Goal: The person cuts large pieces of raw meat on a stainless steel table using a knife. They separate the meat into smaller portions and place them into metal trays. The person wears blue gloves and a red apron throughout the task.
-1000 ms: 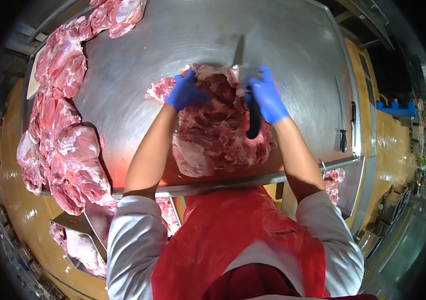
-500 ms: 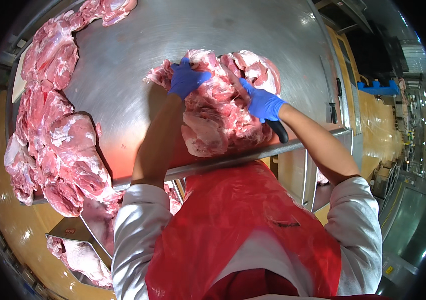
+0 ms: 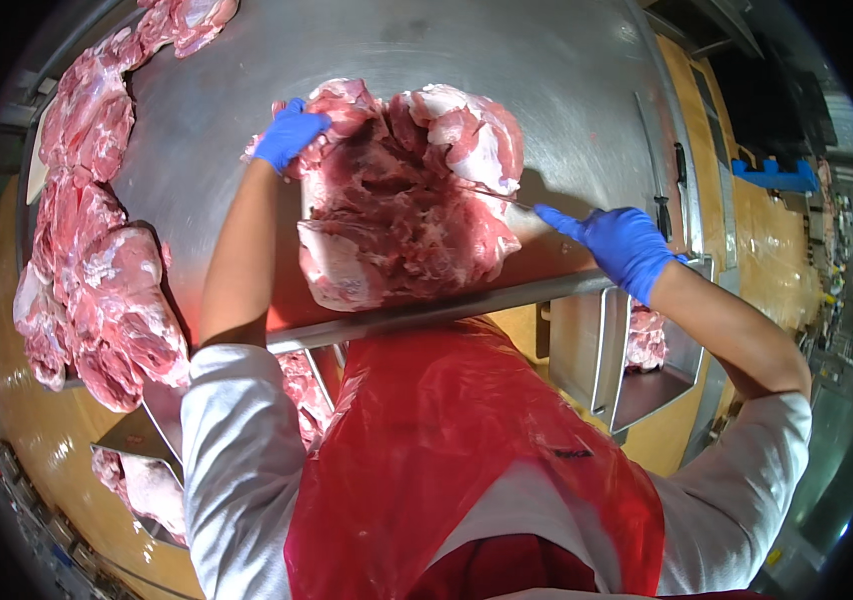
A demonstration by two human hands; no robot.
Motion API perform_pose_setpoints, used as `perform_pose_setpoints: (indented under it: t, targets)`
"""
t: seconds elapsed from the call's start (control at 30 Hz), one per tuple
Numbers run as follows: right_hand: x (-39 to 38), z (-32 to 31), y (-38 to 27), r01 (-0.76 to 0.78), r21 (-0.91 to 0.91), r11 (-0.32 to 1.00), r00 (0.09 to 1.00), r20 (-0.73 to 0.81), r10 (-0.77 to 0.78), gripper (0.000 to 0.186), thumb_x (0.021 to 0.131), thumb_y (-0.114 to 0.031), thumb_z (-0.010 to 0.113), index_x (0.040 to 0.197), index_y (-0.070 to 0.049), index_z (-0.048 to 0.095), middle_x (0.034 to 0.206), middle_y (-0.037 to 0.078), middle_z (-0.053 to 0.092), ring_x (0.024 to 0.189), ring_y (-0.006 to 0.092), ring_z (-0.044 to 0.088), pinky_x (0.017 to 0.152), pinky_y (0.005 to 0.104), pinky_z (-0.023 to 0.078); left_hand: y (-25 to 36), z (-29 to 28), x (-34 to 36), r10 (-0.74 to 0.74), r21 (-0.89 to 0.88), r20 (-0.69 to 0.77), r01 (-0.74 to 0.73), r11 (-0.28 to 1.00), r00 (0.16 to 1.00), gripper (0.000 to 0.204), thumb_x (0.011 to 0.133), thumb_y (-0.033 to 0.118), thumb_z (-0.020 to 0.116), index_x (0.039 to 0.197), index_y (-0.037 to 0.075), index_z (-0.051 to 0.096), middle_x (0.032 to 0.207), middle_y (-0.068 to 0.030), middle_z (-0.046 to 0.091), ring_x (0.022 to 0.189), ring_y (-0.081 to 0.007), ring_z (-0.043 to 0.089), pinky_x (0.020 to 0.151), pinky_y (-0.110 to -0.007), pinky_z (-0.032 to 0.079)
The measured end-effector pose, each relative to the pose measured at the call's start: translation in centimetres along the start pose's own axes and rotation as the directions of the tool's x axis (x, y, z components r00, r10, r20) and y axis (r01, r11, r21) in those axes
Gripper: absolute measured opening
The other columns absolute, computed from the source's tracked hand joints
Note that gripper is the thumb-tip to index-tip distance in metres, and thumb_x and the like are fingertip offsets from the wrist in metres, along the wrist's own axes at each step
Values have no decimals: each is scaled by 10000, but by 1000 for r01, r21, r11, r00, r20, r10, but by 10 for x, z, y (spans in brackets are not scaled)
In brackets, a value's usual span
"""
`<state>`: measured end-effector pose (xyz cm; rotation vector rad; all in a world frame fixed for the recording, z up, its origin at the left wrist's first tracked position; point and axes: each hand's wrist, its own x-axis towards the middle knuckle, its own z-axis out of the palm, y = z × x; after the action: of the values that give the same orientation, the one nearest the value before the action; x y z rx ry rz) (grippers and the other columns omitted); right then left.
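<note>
A large slab of raw meat lies spread on the steel table in front of me, its dark red cut side facing up. My left hand, in a blue glove, is closed on the meat's far left edge. To the right of the slab, my right hand, also blue-gloved, grips a knife with the index finger stretched along it. The thin blade points left and its tip meets the meat's right side. The knife's handle is hidden inside my fist.
More raw meat pieces line the table's left side. A sharpening steel and another dark-handled tool lie near the right edge. Below the front edge are metal bins holding meat. A blue holder is beyond the table.
My right hand has drawn back to the right with the knife, off the middle of the meat. My left hand has moved left with the meat's edge, and the slab lies wider open.
</note>
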<state>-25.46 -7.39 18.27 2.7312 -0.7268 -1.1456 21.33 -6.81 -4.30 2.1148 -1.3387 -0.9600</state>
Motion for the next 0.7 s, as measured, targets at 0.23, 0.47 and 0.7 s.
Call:
perform_pose_setpoints:
  t: [0.23, 0.47, 0.7]
  targets:
    - [-51, 43, 44, 150, 856, 495, 975, -211, 69, 830, 882, 19, 545, 1593, -264, 224, 758, 92, 638, 518, 223, 577, 506, 324, 475, 110, -36, -12, -18, -25, 26, 19, 1000, 1000, 779, 719, 472, 758, 1304, -16, 595, 1302, -215, 621, 1178, -312, 596, 1002, -409, 463]
    - [66, 8, -29, 337, 830, -444, 925, -204, 321, 746, 901, -15, 473, 1587, -173, 225, 713, 49, 580, 514, 107, 539, 459, 244, 469, 74, 16, 30, -200, 424, 43, 163, 891, 979, 627, 680, 376, 770, 1181, 14, 667, 1182, -209, 685, 1100, -372, 654, 920, -455, 527]
    - [225, -31, -74, 311, 950, -38, 879, -272, 391, 440, 897, -42, 472, 1335, -61, 428, 806, 134, 627, 577, 211, 607, 494, 329, 497, 70, 27, -52, -191, -612, 55, 184, 769, 980, 175, 823, 111, 704, 950, 5, 648, 876, -119, 690, 817, -185, 705, 662, -304, 564]
